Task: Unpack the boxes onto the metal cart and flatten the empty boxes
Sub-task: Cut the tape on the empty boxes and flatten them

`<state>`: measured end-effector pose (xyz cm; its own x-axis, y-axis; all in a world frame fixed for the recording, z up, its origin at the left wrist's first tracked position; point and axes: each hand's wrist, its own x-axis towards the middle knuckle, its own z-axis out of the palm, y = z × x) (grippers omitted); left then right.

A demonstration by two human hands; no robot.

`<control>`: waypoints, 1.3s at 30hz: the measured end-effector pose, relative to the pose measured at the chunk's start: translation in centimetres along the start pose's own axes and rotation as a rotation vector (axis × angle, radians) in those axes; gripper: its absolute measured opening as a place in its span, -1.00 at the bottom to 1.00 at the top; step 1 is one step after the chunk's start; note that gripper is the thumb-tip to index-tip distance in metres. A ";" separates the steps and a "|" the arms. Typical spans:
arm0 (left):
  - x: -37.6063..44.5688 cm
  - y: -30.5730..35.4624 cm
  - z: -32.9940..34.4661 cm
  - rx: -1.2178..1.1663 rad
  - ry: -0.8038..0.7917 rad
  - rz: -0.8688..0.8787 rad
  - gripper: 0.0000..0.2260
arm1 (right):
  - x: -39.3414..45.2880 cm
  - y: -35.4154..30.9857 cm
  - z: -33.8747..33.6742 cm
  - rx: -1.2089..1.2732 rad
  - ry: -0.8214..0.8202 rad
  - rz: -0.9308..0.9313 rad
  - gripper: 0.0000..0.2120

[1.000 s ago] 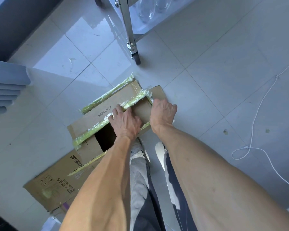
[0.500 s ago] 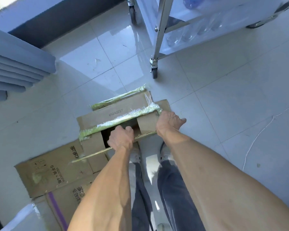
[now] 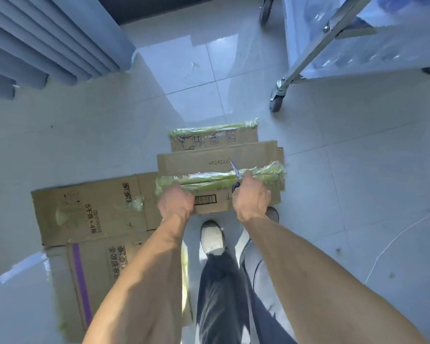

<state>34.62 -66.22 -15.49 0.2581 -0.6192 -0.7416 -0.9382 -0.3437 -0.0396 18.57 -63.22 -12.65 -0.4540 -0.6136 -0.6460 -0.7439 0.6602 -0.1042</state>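
Box (image 3: pixel 221 160) collapsed on floor, flattening step; left hand (image 3: pixel 175 203) grips near edge, right hand (image 3: pixel 252 198) clutches scissors (image 3: pixel 235 170); next: press flat.

A grey ribbed radiator (image 3: pixel 42 43) stands upper left, and a thin white cord (image 3: pixel 397 237) trails across the tiled floor (image 3: pixel 358 157).

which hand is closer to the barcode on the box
Left. The left hand grips the box edge right beside the barcode, its knuckles all but touching the label's left end. The right hand, holding scissors, sits a little past the label's other end.
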 end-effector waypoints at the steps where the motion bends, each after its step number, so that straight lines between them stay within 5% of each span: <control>1: 0.5 -0.6 0.4 -0.031 -0.012 -0.036 -0.68 | -0.1 -0.3 0.7 -0.002 -0.007 -0.007 -0.81; 5: 1.4 -2.0 1.6 -0.178 -0.088 -0.173 -0.68 | -0.5 -1.2 3.8 0.005 0.028 0.007 -0.83; 10: 2.6 -2.4 4.2 -0.659 -0.196 -0.532 -0.57 | 1.8 -3.2 5.9 0.082 0.163 -0.106 -0.88; 14: 2.4 -2.3 6.0 -0.795 -0.090 -0.684 -0.59 | 3.6 -4.9 7.1 0.030 0.165 -0.240 -0.88; 17: 2.5 -1.2 6.2 -0.690 0.181 -0.557 -0.82 | 3.9 -5.8 8.2 -0.031 0.141 -0.306 -0.90; 20: 2.8 0.6 5.5 -0.821 0.193 -0.372 -0.91 | 4.2 -6.4 8.6 -0.055 0.166 -0.347 -0.93; 27: 5.1 0.9 6.2 -1.039 -0.018 -0.737 -0.62 | 6.7 -8.7 8.8 -0.010 0.221 -0.359 -0.64; 31: 5.7 -0.6 10.2 -1.041 -0.141 -0.968 0.00 | 7.6 -8.4 8.9 -0.198 0.177 -0.522 -0.53; 33: 4.3 -0.7 10.1 -1.165 -0.235 -0.990 0.09 | 8.2 -8.2 8.8 -0.253 0.171 -0.548 -0.50; 36: 3.1 -0.5 9.9 -1.396 -0.189 -1.004 -0.14 | 8.7 -8.5 8.6 -0.309 0.187 -0.562 -0.53; 39: 2.7 -0.2 9.4 -1.209 -0.022 -0.958 -0.36 | 8.2 -8.3 7.7 -0.294 0.176 -0.510 -0.55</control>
<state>33.35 -61.18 -23.76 0.6211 0.1668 -0.7658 0.3149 -0.9478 0.0490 24.80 -70.45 -22.91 -0.0604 -0.8994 -0.4330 -0.9815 0.1324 -0.1381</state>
